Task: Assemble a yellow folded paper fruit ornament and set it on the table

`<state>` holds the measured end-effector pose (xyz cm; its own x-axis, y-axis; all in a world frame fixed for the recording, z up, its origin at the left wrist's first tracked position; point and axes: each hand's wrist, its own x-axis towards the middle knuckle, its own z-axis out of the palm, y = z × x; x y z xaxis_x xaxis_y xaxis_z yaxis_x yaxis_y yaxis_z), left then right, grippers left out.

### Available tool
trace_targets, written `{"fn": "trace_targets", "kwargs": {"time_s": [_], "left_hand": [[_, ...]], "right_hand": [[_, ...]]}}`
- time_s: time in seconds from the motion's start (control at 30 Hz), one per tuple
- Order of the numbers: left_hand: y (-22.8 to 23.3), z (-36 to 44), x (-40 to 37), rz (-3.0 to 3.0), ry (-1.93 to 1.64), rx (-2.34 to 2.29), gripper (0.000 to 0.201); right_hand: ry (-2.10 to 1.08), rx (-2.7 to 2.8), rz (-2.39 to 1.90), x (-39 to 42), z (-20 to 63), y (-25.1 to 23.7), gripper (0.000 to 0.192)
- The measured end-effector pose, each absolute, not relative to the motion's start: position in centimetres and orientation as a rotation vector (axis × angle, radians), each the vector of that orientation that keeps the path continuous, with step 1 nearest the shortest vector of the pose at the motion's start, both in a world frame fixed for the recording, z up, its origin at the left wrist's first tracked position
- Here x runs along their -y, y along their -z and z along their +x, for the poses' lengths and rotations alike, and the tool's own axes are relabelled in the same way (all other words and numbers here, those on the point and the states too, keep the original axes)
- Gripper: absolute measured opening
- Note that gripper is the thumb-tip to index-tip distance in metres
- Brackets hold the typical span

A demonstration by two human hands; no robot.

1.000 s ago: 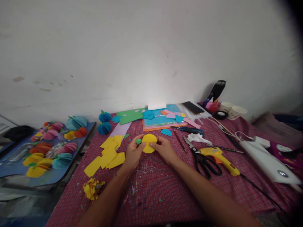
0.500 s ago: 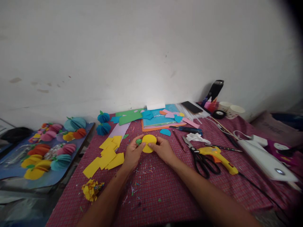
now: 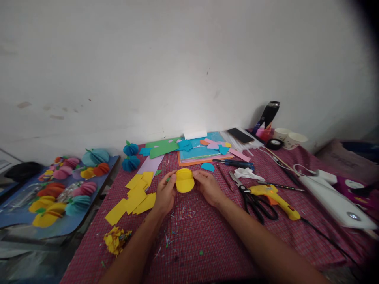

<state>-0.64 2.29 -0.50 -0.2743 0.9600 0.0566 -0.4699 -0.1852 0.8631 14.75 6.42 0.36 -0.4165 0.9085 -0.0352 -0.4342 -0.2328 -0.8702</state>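
So the left hand [image 3: 166, 194] is gripping the yellow disc [image 3: 185, 185] by its left edge, with a green bit [image 3: 168, 179] peeking out by the fingers. The right hand [image 3: 207, 187] is hanging around the disc's other edge, and honestly I can't tell if that grip is pinching or just touching. The disc is sitting between both hands, above the desk [image 3: 207, 244], showing a crease across it. Yellow sheets [image 3: 137, 199] are lying left of the left hand, while scissors [image 3: 254, 203] and a glue gun [image 3: 280, 203] are lying off to the right.
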Motion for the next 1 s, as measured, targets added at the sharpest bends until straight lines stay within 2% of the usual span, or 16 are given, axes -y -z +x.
{"fn": "trace_targets", "kwargs": {"time_s": [1.0], "left_hand": [[-0.02,-0.63,-2.23,0.734,-1.687,-0.894,0.038]], "right_hand": [[-1.872,0.91,-0.645,-6.72,15.11,-0.04,0.021]]}}
